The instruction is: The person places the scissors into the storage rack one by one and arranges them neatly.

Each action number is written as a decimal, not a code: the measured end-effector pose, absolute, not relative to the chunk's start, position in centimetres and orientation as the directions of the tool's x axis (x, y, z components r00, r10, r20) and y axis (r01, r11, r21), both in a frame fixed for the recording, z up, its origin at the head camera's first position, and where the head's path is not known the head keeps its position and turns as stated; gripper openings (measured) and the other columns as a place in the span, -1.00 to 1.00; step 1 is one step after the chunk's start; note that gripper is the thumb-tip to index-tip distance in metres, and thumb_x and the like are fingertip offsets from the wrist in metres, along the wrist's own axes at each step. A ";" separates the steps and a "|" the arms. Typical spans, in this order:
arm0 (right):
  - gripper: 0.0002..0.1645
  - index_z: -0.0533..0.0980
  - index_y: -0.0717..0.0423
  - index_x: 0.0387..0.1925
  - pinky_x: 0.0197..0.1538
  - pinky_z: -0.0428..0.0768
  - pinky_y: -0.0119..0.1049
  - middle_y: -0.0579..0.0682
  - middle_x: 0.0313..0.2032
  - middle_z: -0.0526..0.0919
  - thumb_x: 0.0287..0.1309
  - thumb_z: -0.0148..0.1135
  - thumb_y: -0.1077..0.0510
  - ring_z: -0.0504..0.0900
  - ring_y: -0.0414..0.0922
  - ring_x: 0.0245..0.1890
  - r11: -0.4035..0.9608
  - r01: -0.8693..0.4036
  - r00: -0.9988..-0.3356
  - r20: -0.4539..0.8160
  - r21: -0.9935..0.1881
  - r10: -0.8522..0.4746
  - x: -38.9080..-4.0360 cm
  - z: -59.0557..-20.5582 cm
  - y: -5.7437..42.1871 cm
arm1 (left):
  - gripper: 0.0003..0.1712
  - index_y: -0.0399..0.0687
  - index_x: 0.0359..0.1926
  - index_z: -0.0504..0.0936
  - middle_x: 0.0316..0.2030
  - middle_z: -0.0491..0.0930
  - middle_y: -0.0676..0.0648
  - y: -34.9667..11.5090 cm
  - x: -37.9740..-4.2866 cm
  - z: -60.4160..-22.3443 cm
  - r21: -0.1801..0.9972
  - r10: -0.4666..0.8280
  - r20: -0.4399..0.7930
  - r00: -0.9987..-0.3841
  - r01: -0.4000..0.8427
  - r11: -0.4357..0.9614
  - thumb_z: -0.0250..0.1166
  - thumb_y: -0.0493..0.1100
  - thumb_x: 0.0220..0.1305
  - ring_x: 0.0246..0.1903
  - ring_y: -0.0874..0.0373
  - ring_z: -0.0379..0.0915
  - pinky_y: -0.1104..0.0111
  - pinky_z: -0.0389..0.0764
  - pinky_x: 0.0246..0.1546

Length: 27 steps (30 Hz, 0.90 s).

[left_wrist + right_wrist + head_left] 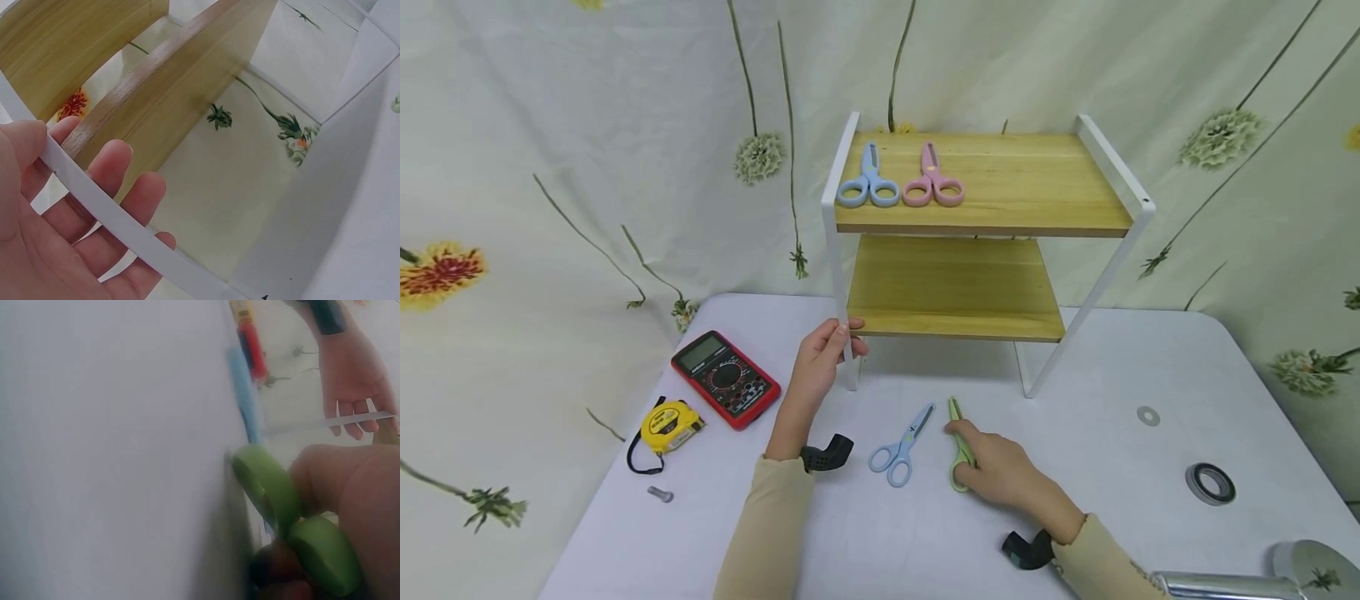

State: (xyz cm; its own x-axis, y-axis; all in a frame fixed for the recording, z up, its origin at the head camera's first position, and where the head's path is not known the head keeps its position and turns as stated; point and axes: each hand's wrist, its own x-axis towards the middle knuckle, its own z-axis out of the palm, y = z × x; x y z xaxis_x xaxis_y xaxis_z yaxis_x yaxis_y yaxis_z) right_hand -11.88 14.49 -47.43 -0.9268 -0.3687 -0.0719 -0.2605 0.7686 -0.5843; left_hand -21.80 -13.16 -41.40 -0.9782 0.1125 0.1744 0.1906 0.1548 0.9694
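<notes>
My left hand [814, 367] grips the white front leg [841, 287] of a two-tier wooden shelf [1037, 183], thumb on one side and fingers behind, just by the lower board. In the left wrist view the fingers [144, 197] curl around that white bar. On the table in front of the shelf, my right hand [1006, 471] holds green scissors [955, 409] by their handles, blades pointing toward the shelf. The right wrist view shows the green handle loops [265, 481] close over the tabletop. Blue scissors [901, 450] lie just left of them.
On the top board lie another pair of blue scissors [869, 179] and pink scissors [932, 179]. At left are a red multimeter [726, 377], a yellow tape measure [672, 427] and a bolt [660, 494]. At right are a washer [1148, 416], a tape roll [1192, 483] and a metal cylinder [1225, 586].
</notes>
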 end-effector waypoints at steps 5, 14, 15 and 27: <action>-0.41 0.48 0.06 0.22 -0.52 0.14 -0.37 -0.21 -0.64 0.16 0.08 0.18 0.20 0.17 -0.25 -0.60 0.761 -0.282 -0.922 -0.054 -0.584 -0.383 -11.9 -47.5 14.6 | -0.60 -0.24 0.10 0.60 -0.26 0.70 -0.25 -13.2 -21.8 -41.3 0.968 0.110 0.180 -0.977 0.196 0.154 -0.06 -0.08 0.64 -0.23 0.16 0.50 0.26 0.43 -0.05; -0.43 0.53 0.04 0.19 -0.52 0.09 -0.38 -0.21 -0.64 0.16 0.07 0.22 0.18 0.14 -0.26 -0.60 0.754 -0.242 -0.930 -0.076 -0.610 -0.359 -12.1 -47.7 14.7 | -0.60 -0.25 0.11 0.59 -0.22 0.69 -0.31 -13.1 -21.6 -41.2 0.969 0.110 0.171 -0.979 0.188 0.163 -0.07 -0.09 0.64 -0.22 0.15 0.48 0.25 0.42 -0.05; -0.44 0.53 0.04 0.18 -0.52 0.09 -0.39 -0.22 -0.64 0.16 0.07 0.22 0.18 0.13 -0.26 -0.60 0.753 -0.240 -0.931 -0.076 -0.612 -0.358 -12.1 -47.7 14.7 | -0.60 -0.25 0.12 0.59 -0.22 0.69 -0.32 -13.1 -21.6 -41.2 0.969 0.111 0.171 -0.979 0.188 0.163 -0.07 -0.09 0.64 -0.22 0.15 0.49 0.25 0.42 -0.05; -0.52 0.59 0.07 0.09 -0.51 0.20 -0.42 -0.22 -0.59 0.29 0.06 0.23 0.23 0.20 -0.33 -0.63 0.656 -0.238 -0.918 -0.053 -0.716 -0.392 -12.1 -47.3 15.2 | -0.59 -0.24 0.11 0.60 -0.25 0.69 -0.26 -13.2 -21.8 -41.5 0.970 0.108 0.172 -0.979 0.187 0.155 -0.07 -0.07 0.64 -0.23 0.17 0.49 0.28 0.43 -0.06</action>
